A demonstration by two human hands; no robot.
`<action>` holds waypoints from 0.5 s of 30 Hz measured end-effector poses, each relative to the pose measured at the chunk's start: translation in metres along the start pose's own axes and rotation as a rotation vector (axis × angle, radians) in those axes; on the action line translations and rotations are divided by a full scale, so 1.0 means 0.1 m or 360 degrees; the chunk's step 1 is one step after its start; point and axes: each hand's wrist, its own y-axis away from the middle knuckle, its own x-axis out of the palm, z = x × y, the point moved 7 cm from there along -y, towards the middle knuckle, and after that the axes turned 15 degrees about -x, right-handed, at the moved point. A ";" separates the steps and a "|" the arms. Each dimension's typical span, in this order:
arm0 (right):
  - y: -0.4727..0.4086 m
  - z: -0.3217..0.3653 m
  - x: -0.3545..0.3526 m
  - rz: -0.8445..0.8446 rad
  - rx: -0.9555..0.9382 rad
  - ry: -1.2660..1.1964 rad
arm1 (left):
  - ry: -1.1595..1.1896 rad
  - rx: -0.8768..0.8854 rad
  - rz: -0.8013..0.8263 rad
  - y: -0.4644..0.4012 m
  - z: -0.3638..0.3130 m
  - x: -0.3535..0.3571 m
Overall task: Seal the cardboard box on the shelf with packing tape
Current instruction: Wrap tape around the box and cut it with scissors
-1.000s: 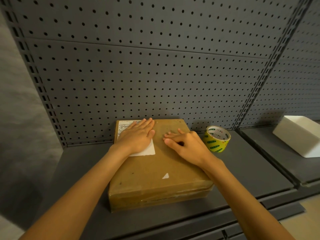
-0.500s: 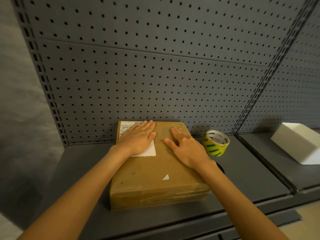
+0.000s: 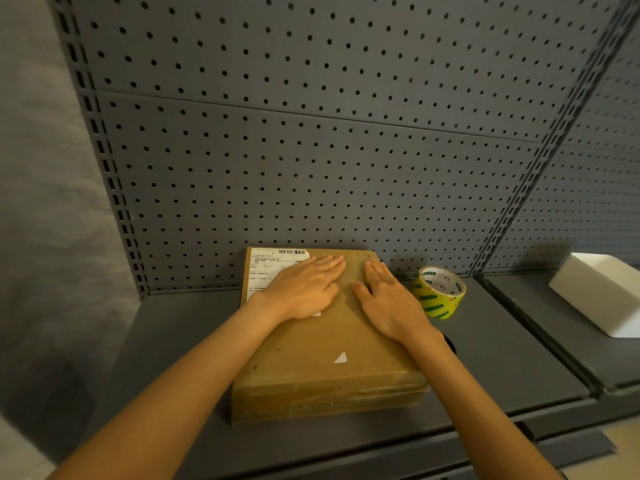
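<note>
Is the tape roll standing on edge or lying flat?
Tilted, not flat. The tape roll sits on the shelf right of the cardboard box, its open core facing up and toward the camera.

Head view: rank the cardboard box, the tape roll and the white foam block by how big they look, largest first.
1. cardboard box, clearly the largest.
2. white foam block, though the frame edge cuts it off, so its full extent is unsure.
3. tape roll, the smallest.
</note>
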 end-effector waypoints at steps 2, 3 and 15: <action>-0.01 -0.01 -0.01 0.0001 0.0015 0.0024 | 0.0015 -0.0018 0.0055 0.00 0.01 0.03; -0.02 -0.02 -0.01 0.0001 0.0022 0.0028 | 0.0004 -0.0029 0.0049 0.00 0.01 0.02; -0.02 -0.02 0.01 0.0006 -0.0079 0.0100 | 0.0040 -0.0221 -0.0194 0.10 0.14 -0.08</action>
